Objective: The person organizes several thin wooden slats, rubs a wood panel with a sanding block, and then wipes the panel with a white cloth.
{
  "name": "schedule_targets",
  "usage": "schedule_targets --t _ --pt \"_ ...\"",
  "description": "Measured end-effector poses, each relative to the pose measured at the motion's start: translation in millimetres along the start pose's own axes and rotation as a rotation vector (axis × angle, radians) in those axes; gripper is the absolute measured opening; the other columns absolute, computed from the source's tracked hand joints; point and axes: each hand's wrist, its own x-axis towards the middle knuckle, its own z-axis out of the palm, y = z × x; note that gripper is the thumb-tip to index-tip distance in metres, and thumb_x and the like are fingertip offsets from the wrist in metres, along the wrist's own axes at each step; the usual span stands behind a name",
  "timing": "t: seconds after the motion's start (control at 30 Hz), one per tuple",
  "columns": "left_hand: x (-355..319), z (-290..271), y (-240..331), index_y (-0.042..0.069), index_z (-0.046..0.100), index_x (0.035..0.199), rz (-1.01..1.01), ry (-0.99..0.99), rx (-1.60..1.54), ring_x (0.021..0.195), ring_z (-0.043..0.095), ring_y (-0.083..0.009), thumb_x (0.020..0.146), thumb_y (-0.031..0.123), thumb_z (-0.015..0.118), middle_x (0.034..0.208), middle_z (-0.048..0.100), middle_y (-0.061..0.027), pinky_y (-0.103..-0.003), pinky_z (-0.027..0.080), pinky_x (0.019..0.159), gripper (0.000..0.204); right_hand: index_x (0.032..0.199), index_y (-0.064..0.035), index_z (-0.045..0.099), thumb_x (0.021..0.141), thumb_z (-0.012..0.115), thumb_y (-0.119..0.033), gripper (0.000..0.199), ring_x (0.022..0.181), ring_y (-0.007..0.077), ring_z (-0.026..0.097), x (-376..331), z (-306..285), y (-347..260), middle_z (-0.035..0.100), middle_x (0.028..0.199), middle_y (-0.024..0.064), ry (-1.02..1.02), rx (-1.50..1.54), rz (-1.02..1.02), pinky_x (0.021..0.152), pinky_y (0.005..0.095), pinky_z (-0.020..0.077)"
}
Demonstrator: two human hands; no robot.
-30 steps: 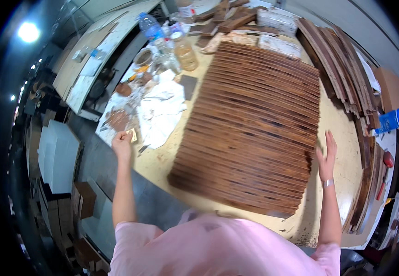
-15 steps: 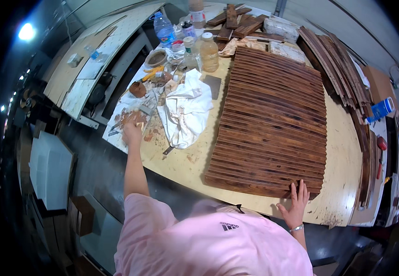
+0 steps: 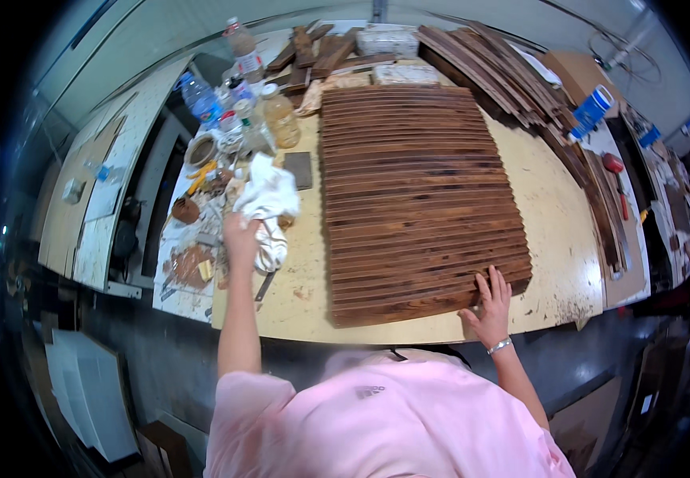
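Observation:
A slatted dark brown wood panel point(image 3: 424, 199) with a ridged top lies on the pale tabletop in front of me. On its near right corner rests my right hand point(image 3: 488, 307), open, with the fingers spread. To the left of the panel, my left hand point(image 3: 241, 231) is closed on a white cloth point(image 3: 269, 191), which is bunched up and stained in places. A small yellowish block point(image 3: 205, 272) lies on the brown-smeared area nearer to me. Beside the cloth are a scraper-like blade point(image 3: 264, 285) and a grey flat sheet point(image 3: 298, 170).
Several bottles point(image 3: 281, 119) and a round bowl point(image 3: 201, 150) crowd the back left. Loose wood strips point(image 3: 488, 72) are stacked along the back and right. A blue-and-white container point(image 3: 591, 111) and a red-handled tool point(image 3: 614, 164) lie at the right. Another bench point(image 3: 94, 199) stands further left.
My left hand has moved from the smeared patch by the yellowish block to the white cloth and gathered it up. My right hand stays on the panel. The view has turned rightward.

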Motion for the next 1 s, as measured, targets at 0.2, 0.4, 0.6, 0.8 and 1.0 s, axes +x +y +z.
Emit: schedule_targets --t 0.2,0.4,0.6,0.8,1.0 --pt "-82 -50 157 -0.005 0.052 0.129 -0.053 -0.494 -1.43 0.107 0.065 -0.0258 0.094 0.007 0.052 0.119 0.064 -0.0168 -0.04 0.053 0.096 0.036 0.15 -0.0113 0.036 0.058 0.09 -0.02 0.107 0.144 0.0387 0.027 -3 -15 37 0.022 0.16 0.0186 0.112 0.048 0.08 0.116 0.0544 0.0234" --pt "-145 50 187 -0.002 0.047 0.14 -0.134 -0.623 -0.629 0.121 0.057 -0.0266 0.092 0.005 0.056 0.132 0.058 -0.0178 -0.039 0.045 0.104 0.05 0.154 -0.008 0.024 0.055 0.092 -0.017 0.12 0.144 0.0386 0.027 10 -32 106 0.018 0.159 0.0228 0.097 0.184 0.184 0.117 0.0466 0.0271" --pt "-249 186 256 0.0 0.025 0.153 0.64 -0.591 0.405 0.148 0.014 -0.0447 0.079 0.04 0.075 0.158 0.022 -0.0261 -0.056 0.012 0.119 0.098 0.155 -0.004 0.016 0.063 0.09 -0.016 0.119 0.146 0.034 0.029 19 -16 136 0.026 0.158 0.0212 -0.014 0.68 0.223 0.119 0.0371 0.0282" --pt "-271 266 338 0.018 0.042 0.148 0.914 -0.765 0.282 0.147 0.024 -0.0389 0.081 0.028 0.072 0.159 0.028 -0.0176 -0.058 0.018 0.118 0.073 0.15 -0.0005 0.028 0.07 0.084 -0.02 0.1 0.14 0.0327 0.038 20 10 172 0.038 0.152 0.0213 -0.049 0.42 -0.09 0.115 0.0372 0.033" --pt "-248 128 210 0.018 0.049 0.146 0.575 -0.609 0.624 0.145 0.032 -0.0365 0.079 0.014 0.067 0.156 0.038 -0.0131 -0.061 0.014 0.117 0.069 0.155 -0.003 0.014 0.055 0.089 -0.004 0.126 0.144 0.0301 0.034 32 -16 157 0.031 0.157 0.0162 -0.059 0.836 0.266 0.118 0.0363 0.0292"
